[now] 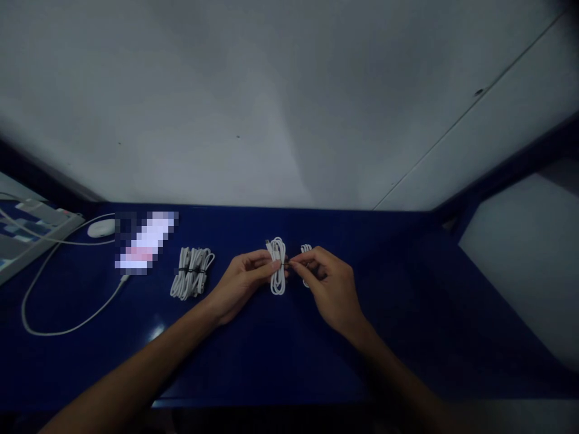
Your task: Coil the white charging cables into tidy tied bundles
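A coiled white cable (pixel 277 265) is held above the blue table (pixel 253 349). My left hand (pixel 242 280) pinches it at its middle from the left. My right hand (pixel 328 283) pinches the dark tie at the coil's middle from the right. Another white coil (pixel 306 249) lies partly hidden behind my right hand. To the left lies a bundle of coiled white cables (pixel 192 272) bound with dark ties.
A white mouse (pixel 101 227) sits at the back left, its cord (pixel 67 328) looping over the table. A keyboard (pixel 27 235) lies at the far left edge. A blurred-out patch (pixel 145 241) sits beside the mouse. A pale wall rises behind the table.
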`<action>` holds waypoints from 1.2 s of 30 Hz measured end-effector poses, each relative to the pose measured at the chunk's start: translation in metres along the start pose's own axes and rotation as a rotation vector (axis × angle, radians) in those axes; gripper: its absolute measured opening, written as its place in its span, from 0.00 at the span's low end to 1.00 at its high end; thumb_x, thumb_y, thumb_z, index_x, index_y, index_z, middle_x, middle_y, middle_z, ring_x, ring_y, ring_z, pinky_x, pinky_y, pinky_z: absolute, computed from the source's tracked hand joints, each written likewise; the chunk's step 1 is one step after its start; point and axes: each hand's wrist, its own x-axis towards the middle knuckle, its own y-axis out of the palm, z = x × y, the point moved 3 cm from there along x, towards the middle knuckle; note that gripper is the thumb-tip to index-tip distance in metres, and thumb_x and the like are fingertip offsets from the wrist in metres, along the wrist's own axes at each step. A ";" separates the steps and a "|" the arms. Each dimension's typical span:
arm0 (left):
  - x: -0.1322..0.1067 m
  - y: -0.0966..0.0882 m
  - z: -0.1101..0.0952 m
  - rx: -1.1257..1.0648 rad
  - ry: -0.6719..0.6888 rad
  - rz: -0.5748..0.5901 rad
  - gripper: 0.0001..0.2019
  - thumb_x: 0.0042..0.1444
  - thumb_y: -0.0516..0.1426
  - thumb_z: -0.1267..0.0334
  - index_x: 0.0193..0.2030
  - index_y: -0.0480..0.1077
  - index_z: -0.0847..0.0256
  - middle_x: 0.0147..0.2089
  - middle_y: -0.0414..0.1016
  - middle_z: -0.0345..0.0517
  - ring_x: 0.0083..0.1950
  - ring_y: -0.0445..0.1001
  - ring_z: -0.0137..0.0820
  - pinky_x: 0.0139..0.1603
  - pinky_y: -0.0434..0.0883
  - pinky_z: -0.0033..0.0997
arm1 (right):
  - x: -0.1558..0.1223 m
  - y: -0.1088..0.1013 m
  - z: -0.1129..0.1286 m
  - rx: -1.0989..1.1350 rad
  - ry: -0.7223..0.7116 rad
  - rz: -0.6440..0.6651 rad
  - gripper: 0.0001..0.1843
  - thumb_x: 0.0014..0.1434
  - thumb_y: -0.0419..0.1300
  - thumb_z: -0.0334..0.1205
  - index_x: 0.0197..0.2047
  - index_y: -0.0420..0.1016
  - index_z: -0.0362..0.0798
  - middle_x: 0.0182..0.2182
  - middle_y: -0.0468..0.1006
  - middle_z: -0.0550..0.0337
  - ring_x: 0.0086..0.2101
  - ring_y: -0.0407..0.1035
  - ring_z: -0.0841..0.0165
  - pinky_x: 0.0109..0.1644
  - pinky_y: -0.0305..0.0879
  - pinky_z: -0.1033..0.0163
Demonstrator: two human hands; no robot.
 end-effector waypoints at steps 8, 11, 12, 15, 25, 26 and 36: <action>0.000 0.000 -0.001 0.025 0.009 -0.023 0.09 0.65 0.69 0.60 0.47 0.83 0.63 0.46 0.84 0.51 0.44 0.79 0.32 0.53 0.71 0.34 | 0.000 -0.002 0.000 -0.067 -0.028 -0.024 0.05 0.69 0.66 0.35 0.40 0.84 0.53 0.33 0.81 0.63 0.30 0.71 0.68 0.37 0.67 0.60; 0.000 0.000 -0.001 0.038 0.013 -0.026 0.08 0.64 0.69 0.60 0.44 0.82 0.62 0.45 0.83 0.50 0.44 0.79 0.33 0.54 0.72 0.36 | 0.001 -0.002 0.000 -0.073 -0.021 -0.033 0.05 0.70 0.66 0.36 0.41 0.84 0.53 0.35 0.82 0.62 0.31 0.72 0.68 0.38 0.68 0.60; 0.000 0.000 -0.001 0.045 0.018 -0.026 0.08 0.63 0.69 0.60 0.44 0.82 0.62 0.44 0.83 0.49 0.44 0.80 0.34 0.54 0.72 0.37 | 0.001 -0.003 0.000 -0.075 -0.016 -0.035 0.05 0.70 0.66 0.36 0.41 0.84 0.52 0.35 0.82 0.62 0.31 0.72 0.67 0.38 0.68 0.59; 0.001 -0.001 -0.002 0.076 0.046 -0.038 0.08 0.63 0.69 0.60 0.44 0.82 0.62 0.43 0.82 0.49 0.43 0.79 0.35 0.54 0.72 0.38 | 0.002 -0.003 0.001 -0.069 -0.003 -0.016 0.05 0.70 0.66 0.38 0.41 0.83 0.52 0.35 0.82 0.61 0.32 0.73 0.66 0.39 0.69 0.59; 0.002 -0.004 -0.004 0.157 0.063 -0.028 0.11 0.61 0.70 0.60 0.48 0.84 0.61 0.42 0.82 0.49 0.42 0.78 0.35 0.54 0.72 0.39 | 0.002 0.001 -0.006 -0.020 0.006 0.112 0.05 0.70 0.65 0.39 0.42 0.84 0.53 0.36 0.80 0.61 0.33 0.73 0.67 0.38 0.68 0.60; 0.002 -0.004 -0.004 0.159 0.065 -0.034 0.11 0.61 0.70 0.60 0.47 0.84 0.61 0.41 0.82 0.49 0.42 0.78 0.36 0.53 0.72 0.40 | 0.002 0.001 -0.005 -0.030 -0.003 0.106 0.05 0.70 0.65 0.38 0.41 0.84 0.53 0.36 0.79 0.61 0.33 0.72 0.67 0.37 0.67 0.60; 0.002 0.001 -0.006 0.225 0.111 -0.100 0.12 0.57 0.72 0.58 0.42 0.83 0.63 0.39 0.82 0.46 0.42 0.78 0.36 0.50 0.70 0.36 | -0.001 0.003 -0.001 -0.081 -0.020 0.044 0.07 0.69 0.65 0.34 0.38 0.84 0.52 0.32 0.77 0.63 0.31 0.70 0.68 0.37 0.66 0.60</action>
